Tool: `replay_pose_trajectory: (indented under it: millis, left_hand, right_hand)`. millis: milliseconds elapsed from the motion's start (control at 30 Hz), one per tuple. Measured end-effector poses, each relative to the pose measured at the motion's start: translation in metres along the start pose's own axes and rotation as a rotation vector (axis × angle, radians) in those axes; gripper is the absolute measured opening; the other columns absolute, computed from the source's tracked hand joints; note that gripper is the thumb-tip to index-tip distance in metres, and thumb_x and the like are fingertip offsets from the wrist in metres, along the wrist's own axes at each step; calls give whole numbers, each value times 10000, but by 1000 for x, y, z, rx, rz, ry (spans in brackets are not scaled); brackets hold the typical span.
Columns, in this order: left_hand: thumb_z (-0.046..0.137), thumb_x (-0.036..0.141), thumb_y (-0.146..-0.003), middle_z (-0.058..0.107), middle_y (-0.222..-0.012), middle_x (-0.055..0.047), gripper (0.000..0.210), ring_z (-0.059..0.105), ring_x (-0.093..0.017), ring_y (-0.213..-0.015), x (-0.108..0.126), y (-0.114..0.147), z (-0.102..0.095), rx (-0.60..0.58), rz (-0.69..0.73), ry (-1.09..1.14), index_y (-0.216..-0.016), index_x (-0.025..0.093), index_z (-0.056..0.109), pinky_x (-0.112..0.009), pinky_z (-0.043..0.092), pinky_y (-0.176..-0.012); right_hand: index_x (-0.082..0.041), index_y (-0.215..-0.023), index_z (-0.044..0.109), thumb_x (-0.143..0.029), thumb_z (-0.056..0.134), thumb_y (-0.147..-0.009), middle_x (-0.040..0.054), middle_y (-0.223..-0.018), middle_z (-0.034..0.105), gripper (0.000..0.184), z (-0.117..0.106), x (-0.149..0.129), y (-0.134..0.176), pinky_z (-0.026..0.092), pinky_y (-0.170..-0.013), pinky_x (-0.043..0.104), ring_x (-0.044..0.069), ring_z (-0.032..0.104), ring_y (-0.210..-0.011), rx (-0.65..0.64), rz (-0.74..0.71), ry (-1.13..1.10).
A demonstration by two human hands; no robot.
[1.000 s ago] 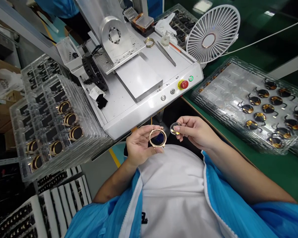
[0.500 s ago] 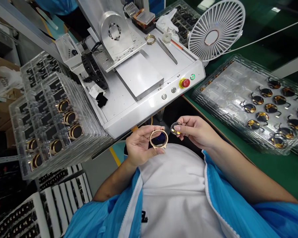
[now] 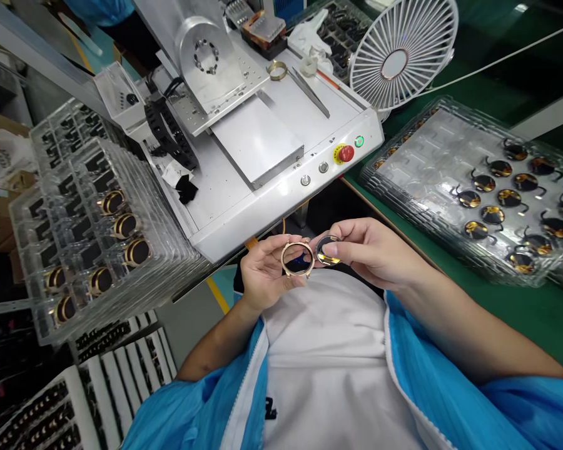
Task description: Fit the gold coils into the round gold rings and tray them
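Observation:
Between the fingers and thumb of my left hand is a gold watch case, a round ring with lugs, its opening facing me. My right hand pinches a round black-and-gold watch module by its edge, the thumb lying across its face. The module is right beside the case's right rim; whether they touch I cannot tell. Both hands are in front of my white shirt, below the front edge of the machine.
Stacked clear trays with gold cases stand left. Another tray stack, holding several round modules, lies right on the green table. Tweezers and a gold ring rest on the machine, near a red button. A white fan stands behind.
My right hand has brought the module left, close to the watch case, and turned its face more toward me. The case has tilted slightly in my left hand. The view has shifted a little.

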State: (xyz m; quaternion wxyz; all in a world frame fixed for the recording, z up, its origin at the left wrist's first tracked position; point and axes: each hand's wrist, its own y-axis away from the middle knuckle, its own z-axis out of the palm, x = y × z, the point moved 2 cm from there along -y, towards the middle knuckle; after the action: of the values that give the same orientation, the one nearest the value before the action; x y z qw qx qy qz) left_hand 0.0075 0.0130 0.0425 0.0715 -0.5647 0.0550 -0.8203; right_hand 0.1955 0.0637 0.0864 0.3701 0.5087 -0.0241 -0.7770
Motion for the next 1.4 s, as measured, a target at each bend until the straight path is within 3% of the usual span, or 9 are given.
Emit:
replay_pose_trajectory:
  millis: [200,367,667,833,1100,1400]
  left_hand:
    - [1007,282,-604,816,-1171,-47,640,799,-254,-1050,-7,1,-1,-33,51,57,-1198,328,773,-375,664,-936]
    - [1017,302,-579,825,-1137,-40,637,804,-250,-1032,-7,3,0,-13,32,11,-1171,342,785,-362,674,-898]
    - [1030,147,-488,839,-1071,-25,678,820,-252,-949,-10,-2,0,-14,98,-21,-1104,333,816,-327,691,-830]
    - [1024,143,-514,834,-1098,-33,667,821,-246,-938,-12,-1,-1,-18,108,-37,-1119,326,812,-317,695,-812]
    - [1038,256,-517,829,-1115,-50,648,824,-261,-902,-21,5,-11,22,38,-96,-1123,316,816,-366,700,-813]
    - [1030,189,-529,821,-1144,-32,674,818,-262,-957,-20,7,-10,13,47,-65,-1149,330,807,-361,693,-863]
  right_hand:
    - [-154,-660,682,-378,1012,-577,17,-655,692,407,13,3,-1,504,-631,250,143,650,-646,-17,49,16]
    - [-163,-632,634,-322,1012,-551,2,-633,687,419,19,5,-2,518,-604,241,126,640,-598,-6,46,-36]
    - [-212,-742,527,-197,908,-597,-55,-631,636,408,25,13,-4,446,-515,201,100,596,-557,76,-87,77]
    - [-225,-760,485,-112,780,-645,-72,-606,627,336,30,12,-6,441,-492,196,102,608,-532,64,-147,114]
    - [-237,-797,460,-163,760,-666,-76,-598,618,336,30,12,-11,414,-475,205,120,621,-528,64,-119,167]
    - [-232,-782,489,-144,782,-658,-86,-609,594,330,29,14,-13,444,-489,209,111,617,-530,63,-144,117]
